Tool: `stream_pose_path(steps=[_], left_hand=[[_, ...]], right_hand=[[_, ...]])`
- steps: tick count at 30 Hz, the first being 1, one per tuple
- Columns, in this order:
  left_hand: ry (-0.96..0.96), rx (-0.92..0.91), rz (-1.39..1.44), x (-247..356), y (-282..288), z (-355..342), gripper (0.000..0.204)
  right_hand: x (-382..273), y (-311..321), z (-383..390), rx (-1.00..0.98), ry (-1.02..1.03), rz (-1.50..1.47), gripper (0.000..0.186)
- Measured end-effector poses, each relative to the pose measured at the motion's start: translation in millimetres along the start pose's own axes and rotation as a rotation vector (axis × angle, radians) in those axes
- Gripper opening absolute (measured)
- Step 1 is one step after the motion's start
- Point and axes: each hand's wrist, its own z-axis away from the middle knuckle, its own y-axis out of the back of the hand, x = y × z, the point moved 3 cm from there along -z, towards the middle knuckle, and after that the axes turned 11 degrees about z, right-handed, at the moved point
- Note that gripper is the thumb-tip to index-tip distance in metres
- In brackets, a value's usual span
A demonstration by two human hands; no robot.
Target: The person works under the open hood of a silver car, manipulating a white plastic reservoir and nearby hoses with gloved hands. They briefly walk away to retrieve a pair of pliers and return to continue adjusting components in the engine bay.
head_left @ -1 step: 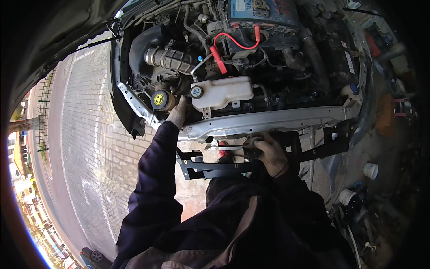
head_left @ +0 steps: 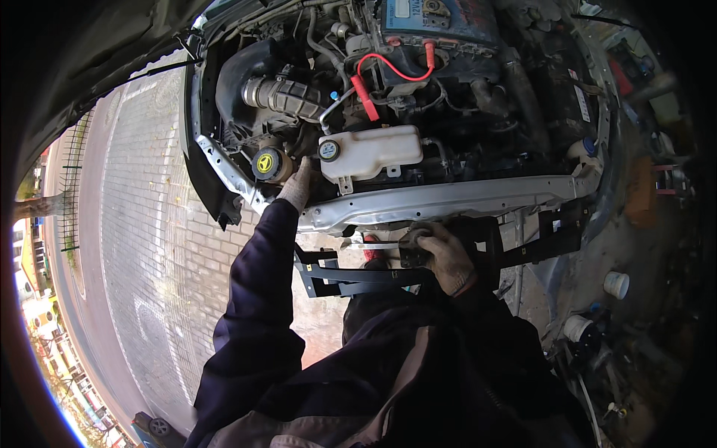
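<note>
My left hand (head_left: 296, 187), in a pale work glove, reaches over the silver front crossmember (head_left: 433, 200) into the engine bay. It sits between a round reservoir with a black cap (head_left: 271, 163) and a white plastic coolant tank (head_left: 377, 153); its fingers are mostly hidden down there. Below the crossmember, my gloved right hand (head_left: 448, 257) is closed around a dark tool (head_left: 414, 250). A straight silver shaft (head_left: 373, 246) points left from that tool; its exact kind I cannot make out. Just under the tool runs a black bumper bracket (head_left: 366, 280).
A red clamp (head_left: 365, 99) on a red cable rests in the engine bay, with a battery (head_left: 433, 19) at the top. Ribbed air intake hose (head_left: 291, 99) lies at left. White buckets (head_left: 617, 284) and clutter stand on the right floor; paving (head_left: 149, 194) stretches left.
My right hand and the dark tool have shifted very slightly left and turned a little. My left hand stays almost in the same place.
</note>
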Motion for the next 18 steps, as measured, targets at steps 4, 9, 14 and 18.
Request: stream_pose_path(steps=[4,9,14,18], left_hand=[[0.054,0.009,0.115,10,2,-3,0.072],[0.074,0.010,-0.067,27,9,-2,0.075],[0.010,0.008,0.032,47,19,7,0.067],[0.220,0.049,0.414,54,21,2,0.059]], right_hand=[[10,-30,2,-0.128,-0.013,-0.059,0.022],[28,-41,-21,-0.055,0.075,0.086,0.023],[59,-32,-21,0.020,0.021,-0.006,0.022],[84,-23,2,0.072,-0.054,-0.026,0.027]])
